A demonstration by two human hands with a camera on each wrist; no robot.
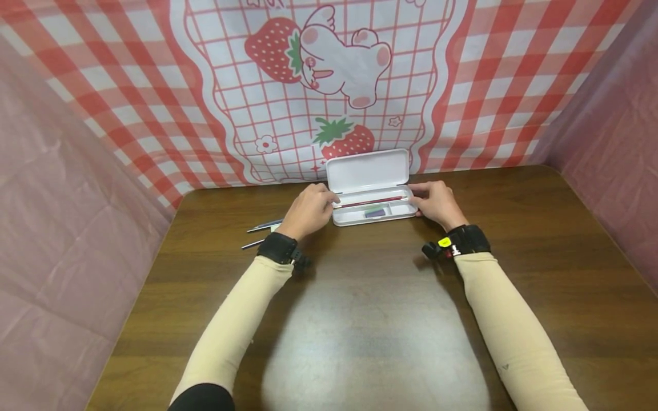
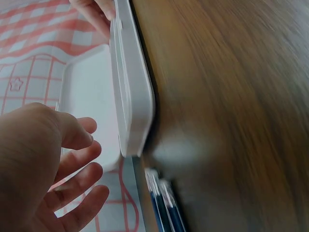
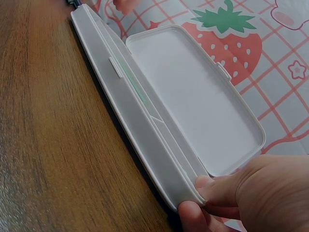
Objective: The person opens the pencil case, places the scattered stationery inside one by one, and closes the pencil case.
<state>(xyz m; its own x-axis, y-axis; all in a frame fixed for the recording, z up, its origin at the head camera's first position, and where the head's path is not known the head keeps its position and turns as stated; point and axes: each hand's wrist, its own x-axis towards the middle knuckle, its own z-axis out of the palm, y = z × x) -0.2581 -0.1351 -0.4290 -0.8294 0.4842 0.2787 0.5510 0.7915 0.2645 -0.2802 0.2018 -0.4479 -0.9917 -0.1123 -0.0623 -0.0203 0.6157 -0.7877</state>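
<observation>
A white pencil case (image 1: 375,214) stands with its lid (image 1: 368,170) raised at the far side of the table. Inside lie a long red pencil-like stick (image 1: 372,202) and a small purple-and-green block (image 1: 375,213) in the front compartment. My right hand (image 1: 434,202) pinches the case's right end, thumb at the rim, as the right wrist view shows. At the left end hovers my left hand (image 1: 311,210), its fingers (image 2: 77,159) spread and loosely bent with nothing between them. Beside it lie dark blue pens (image 2: 166,208) with silvery ends.
Left of the left hand, slim pens or pencils (image 1: 264,225) lie on the brown wooden table (image 1: 375,319), with a small white piece (image 1: 275,227) partly hidden by the hand. A red-and-white strawberry cloth (image 1: 329,85) hangs directly behind the case; pink cloth (image 1: 67,228) hangs at the sides.
</observation>
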